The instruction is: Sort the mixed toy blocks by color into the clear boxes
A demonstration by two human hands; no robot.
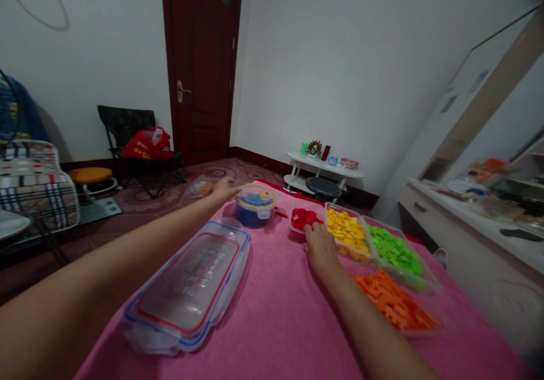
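My left hand (226, 190) reaches to the left rim of a round container (254, 216) with blue pieces inside and a yellow-edged rim. Its visible fingers are stretched out; whether they touch the rim I cannot tell. My right hand (321, 248) is closed over the near edge of a small clear box (296, 236) with red plastic pieces (305, 218) in it. Beside it, clear boxes hold yellow pieces (346, 228), green pieces (394, 249) and orange pieces (395, 299). A clear lid (189, 281) with blue and red seals lies left of centre.
A pink cloth (280, 317) covers the table. Beyond it stand a white side table (317, 165), a dark round stool (323, 187) and a folding chair (123, 122) with a red bag (148, 143). A white cabinet (450, 221) borders the right side.
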